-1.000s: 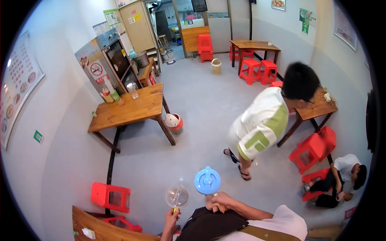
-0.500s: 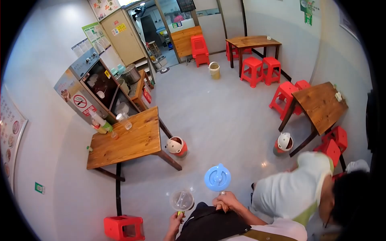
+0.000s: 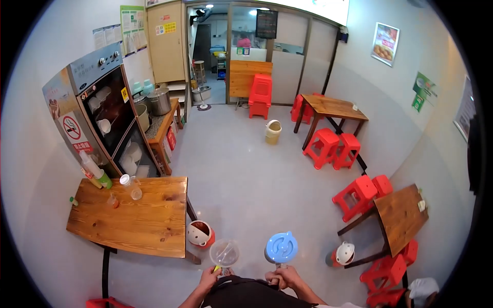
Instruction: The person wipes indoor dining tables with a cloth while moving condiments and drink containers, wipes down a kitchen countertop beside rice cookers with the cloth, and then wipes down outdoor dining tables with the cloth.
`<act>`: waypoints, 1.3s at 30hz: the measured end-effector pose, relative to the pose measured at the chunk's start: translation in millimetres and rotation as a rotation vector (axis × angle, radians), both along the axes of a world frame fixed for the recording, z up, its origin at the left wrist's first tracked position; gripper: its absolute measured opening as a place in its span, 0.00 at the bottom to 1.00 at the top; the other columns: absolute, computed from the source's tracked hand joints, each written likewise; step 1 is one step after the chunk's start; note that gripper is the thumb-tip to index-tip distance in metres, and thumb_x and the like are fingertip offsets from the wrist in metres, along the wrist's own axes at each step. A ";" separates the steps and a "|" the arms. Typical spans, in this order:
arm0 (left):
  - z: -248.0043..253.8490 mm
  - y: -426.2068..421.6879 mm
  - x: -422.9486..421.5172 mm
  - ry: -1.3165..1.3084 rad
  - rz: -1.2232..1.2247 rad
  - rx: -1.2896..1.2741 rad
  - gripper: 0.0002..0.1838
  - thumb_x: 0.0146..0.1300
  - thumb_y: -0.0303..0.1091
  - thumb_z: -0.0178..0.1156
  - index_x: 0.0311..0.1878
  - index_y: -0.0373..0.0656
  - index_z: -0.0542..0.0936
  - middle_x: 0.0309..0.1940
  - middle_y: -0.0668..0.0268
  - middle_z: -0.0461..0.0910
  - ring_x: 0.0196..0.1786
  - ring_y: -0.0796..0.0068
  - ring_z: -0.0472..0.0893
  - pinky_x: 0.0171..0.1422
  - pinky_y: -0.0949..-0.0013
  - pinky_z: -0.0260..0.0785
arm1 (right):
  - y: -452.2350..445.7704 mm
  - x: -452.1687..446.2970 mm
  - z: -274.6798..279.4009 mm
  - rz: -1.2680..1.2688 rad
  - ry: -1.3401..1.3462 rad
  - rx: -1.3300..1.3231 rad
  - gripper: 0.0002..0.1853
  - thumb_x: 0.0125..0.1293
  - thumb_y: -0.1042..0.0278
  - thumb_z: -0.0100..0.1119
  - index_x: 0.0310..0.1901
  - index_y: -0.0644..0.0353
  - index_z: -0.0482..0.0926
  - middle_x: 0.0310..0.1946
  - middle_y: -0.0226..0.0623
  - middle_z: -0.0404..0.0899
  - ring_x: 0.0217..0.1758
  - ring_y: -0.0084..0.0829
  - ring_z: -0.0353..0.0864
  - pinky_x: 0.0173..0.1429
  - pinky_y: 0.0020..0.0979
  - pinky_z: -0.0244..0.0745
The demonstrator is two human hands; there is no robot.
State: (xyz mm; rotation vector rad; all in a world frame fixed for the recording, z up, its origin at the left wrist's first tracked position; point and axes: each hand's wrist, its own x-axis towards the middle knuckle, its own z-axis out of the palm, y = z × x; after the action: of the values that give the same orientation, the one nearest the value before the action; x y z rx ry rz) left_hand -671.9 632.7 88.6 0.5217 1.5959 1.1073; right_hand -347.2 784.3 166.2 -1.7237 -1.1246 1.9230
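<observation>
At the bottom centre, my left hand [image 3: 209,277] is closed on a clear round plastic container [image 3: 224,253], with a bit of yellow-green showing by the fingers. To its right, my right hand [image 3: 283,277] is wrapped round the handle of a pitcher with a round blue lid [image 3: 282,247]. The two vessels are apart, both in front of my dark apron [image 3: 246,293]. Most of the pitcher's body is hidden under its lid.
A wooden table [image 3: 149,220] with a clear jug [image 3: 134,191] stands left, beside a cabinet [image 3: 110,110]. A lidded bin [image 3: 201,234] sits by its leg. Right are another table [image 3: 400,218], red stools [image 3: 355,196] and a bin [image 3: 341,254]. A seated person [image 3: 422,292] is partly visible bottom right.
The view has tilted up and shifted, so the left table appears nearer. The walking person in white and green moved right and down and has left the view. Both hands keep their holds.
</observation>
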 end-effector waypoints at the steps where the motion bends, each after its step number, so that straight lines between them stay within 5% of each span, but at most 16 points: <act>1: -15.6 28.8 -21.2 0.092 -0.092 0.018 0.14 0.72 0.41 0.62 0.49 0.40 0.84 0.32 0.70 0.83 0.28 0.82 0.76 0.32 0.73 0.68 | 25.4 -14.1 17.4 0.019 -0.022 -0.017 0.13 0.60 0.73 0.62 0.41 0.77 0.80 0.32 0.49 0.86 0.31 0.37 0.88 0.34 0.35 0.84; 10: 4.8 279.9 -140.7 -0.004 -0.009 0.055 0.14 0.71 0.42 0.64 0.48 0.40 0.84 0.34 0.70 0.84 0.34 0.81 0.77 0.37 0.73 0.70 | 246.0 -146.7 19.4 -0.019 0.132 -0.016 0.09 0.61 0.76 0.60 0.36 0.78 0.79 0.26 0.48 0.84 0.22 0.38 0.86 0.28 0.35 0.82; 14: 1.5 377.2 -192.0 -0.041 0.085 0.023 0.13 0.72 0.42 0.63 0.47 0.41 0.84 0.34 0.72 0.84 0.30 0.82 0.75 0.34 0.74 0.69 | 362.2 -207.7 6.6 -0.037 0.180 -0.044 0.06 0.62 0.78 0.60 0.35 0.75 0.79 0.30 0.49 0.85 0.27 0.36 0.87 0.28 0.34 0.82; 19: 13.1 482.8 -265.9 0.071 0.141 -0.058 0.14 0.71 0.43 0.64 0.47 0.41 0.85 0.33 0.70 0.85 0.30 0.83 0.76 0.34 0.73 0.69 | 517.5 -282.4 -17.0 0.244 0.040 0.143 0.13 0.62 0.72 0.58 0.41 0.78 0.78 0.28 0.46 0.85 0.27 0.35 0.87 0.29 0.35 0.79; 24: 10.0 573.0 -326.2 0.198 0.272 -0.069 0.14 0.71 0.42 0.64 0.48 0.41 0.85 0.32 0.71 0.84 0.28 0.83 0.73 0.32 0.72 0.66 | 662.0 -374.1 17.6 0.329 0.181 -0.165 0.15 0.65 0.73 0.54 0.43 0.82 0.75 0.25 0.52 0.84 0.24 0.41 0.86 0.22 0.36 0.75; 32: -16.7 760.8 -470.1 0.019 0.424 -0.045 0.13 0.71 0.43 0.63 0.45 0.43 0.85 0.29 0.72 0.82 0.24 0.83 0.71 0.28 0.72 0.65 | 866.3 -530.2 24.2 0.507 0.037 -0.147 0.14 0.63 0.70 0.57 0.42 0.76 0.80 0.26 0.45 0.85 0.27 0.35 0.86 0.30 0.34 0.79; 36: -8.9 876.9 -562.2 0.077 0.403 -0.009 0.13 0.70 0.43 0.63 0.39 0.42 0.85 0.26 0.71 0.81 0.24 0.81 0.71 0.29 0.71 0.65 | 967.3 -593.3 20.9 0.495 -0.027 -0.049 0.17 0.61 0.67 0.62 0.44 0.76 0.82 0.35 0.46 0.86 0.36 0.33 0.87 0.40 0.34 0.81; 39: -4.8 964.8 -632.1 0.237 0.287 0.048 0.14 0.70 0.43 0.63 0.39 0.41 0.85 0.26 0.70 0.82 0.25 0.79 0.73 0.31 0.69 0.68 | 1037.7 -632.0 5.2 0.491 -0.082 0.008 0.16 0.60 0.66 0.64 0.41 0.75 0.83 0.34 0.46 0.87 0.34 0.32 0.88 0.38 0.33 0.82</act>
State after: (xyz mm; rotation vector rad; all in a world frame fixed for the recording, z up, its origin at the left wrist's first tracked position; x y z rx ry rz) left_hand -1304.0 1597.5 83.8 0.4790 1.8974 1.3393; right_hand -979.1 1822.0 171.4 -1.6434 -1.7119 2.1213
